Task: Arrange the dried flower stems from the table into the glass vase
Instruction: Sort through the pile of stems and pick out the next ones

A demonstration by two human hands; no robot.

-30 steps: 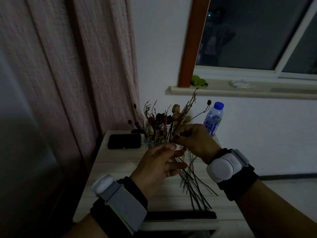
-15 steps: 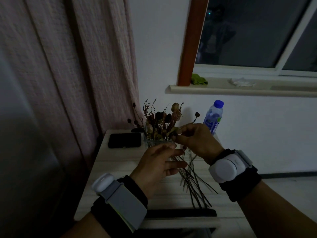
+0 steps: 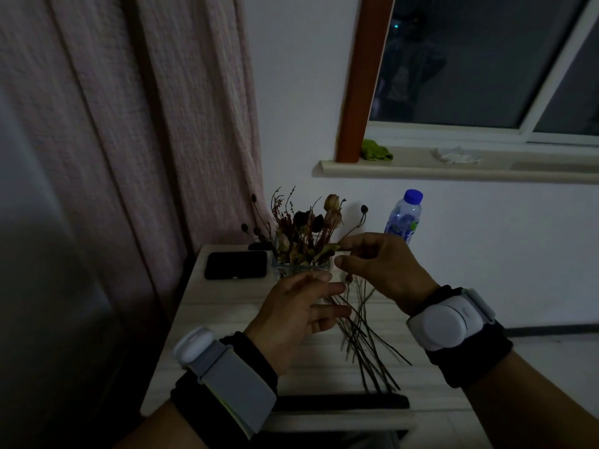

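Observation:
A small glass vase point(image 3: 301, 268) stands at the back of the pale table point(image 3: 227, 312), filled with several dried flowers. My right hand point(image 3: 385, 270) hovers just right of the vase and pinches a thin dried stem point(image 3: 355, 226) whose dark bud rises above my fingers. My left hand point(image 3: 298, 315) floats in front of the vase with relaxed fingers, holding nothing. A loose bundle of dried stems point(image 3: 366, 345) lies on the table beneath and between both hands.
A black phone point(image 3: 236, 265) lies left of the vase. A plastic water bottle point(image 3: 403, 217) stands at the back right. A pink curtain point(image 3: 146, 124) hangs left, a window sill point(image 3: 453, 171) runs above. A dark flat bar point(image 3: 340, 401) lies along the table's near edge.
My right hand has lowered its pinched stem toward the vase; the reddish sprig seen earlier above that hand now is out of sight. My left hand has barely moved.

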